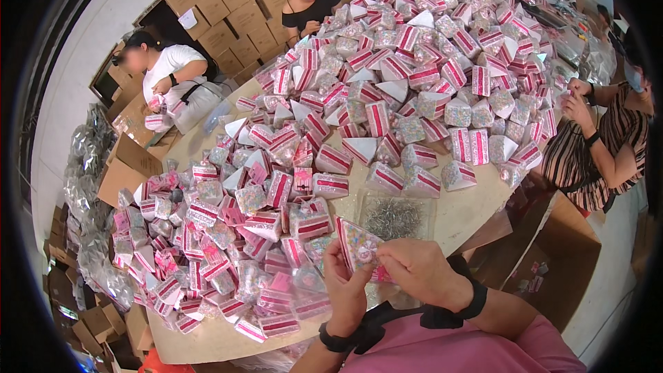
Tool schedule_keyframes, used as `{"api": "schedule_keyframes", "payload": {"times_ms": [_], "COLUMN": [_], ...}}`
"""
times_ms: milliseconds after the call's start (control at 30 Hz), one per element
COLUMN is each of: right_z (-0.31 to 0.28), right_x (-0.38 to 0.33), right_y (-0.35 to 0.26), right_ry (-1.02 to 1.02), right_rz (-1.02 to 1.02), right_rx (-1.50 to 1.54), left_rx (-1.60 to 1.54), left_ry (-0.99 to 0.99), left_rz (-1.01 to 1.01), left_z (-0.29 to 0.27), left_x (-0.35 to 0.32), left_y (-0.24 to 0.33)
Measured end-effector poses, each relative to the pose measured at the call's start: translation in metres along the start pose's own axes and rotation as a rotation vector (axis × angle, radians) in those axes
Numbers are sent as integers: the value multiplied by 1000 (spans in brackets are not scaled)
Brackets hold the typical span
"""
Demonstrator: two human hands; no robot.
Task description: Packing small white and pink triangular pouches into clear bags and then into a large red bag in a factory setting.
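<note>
Near the front edge of the table, my left hand (345,293) grips a wedge-shaped toy cake slice (358,249) from its left and underside. The slice has a speckled, sprinkle-like top and a pink-striped, glittery side. My right hand (427,273) is closed against the slice's right side, fingertips pinched together; what lies between them is hidden. A bit of bright pink card (381,275) shows just under those fingertips. Right behind my hands, a clear shallow tray (432,208) holds many small metal pieces, too fine to name.
Toy cake slices (390,69) heap across the table (449,224), some with pink cards, bagged ones at left. An open carton (552,255) stands right, another (128,166) left. Co-workers sit left (183,72), behind (314,10) and right (597,138). Stacked cartons (228,10) line the back.
</note>
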State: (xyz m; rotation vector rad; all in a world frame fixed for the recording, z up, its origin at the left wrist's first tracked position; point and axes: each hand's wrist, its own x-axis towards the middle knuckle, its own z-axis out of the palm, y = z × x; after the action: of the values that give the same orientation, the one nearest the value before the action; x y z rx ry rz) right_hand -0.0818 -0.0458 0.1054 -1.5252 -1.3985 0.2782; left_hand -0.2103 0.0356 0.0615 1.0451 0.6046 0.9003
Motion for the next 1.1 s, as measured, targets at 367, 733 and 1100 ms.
{"api": "schedule_keyframes", "payload": {"times_ms": [367,733,1100], "right_z": [-2,3,11], "right_x": [0,-2,-4], "right_y": [0,-1,8], "right_ry": [9,54,132], "right_rz": [-13,-137,-186], "right_rx": [-55,-325,-462], "left_rx": [171,406,514], "left_ry": [38,111,174], "left_rz": [127,320,359], "left_z": [7,15,23], "left_x": [-3,-3,1], "left_y": [3,-1,-5]}}
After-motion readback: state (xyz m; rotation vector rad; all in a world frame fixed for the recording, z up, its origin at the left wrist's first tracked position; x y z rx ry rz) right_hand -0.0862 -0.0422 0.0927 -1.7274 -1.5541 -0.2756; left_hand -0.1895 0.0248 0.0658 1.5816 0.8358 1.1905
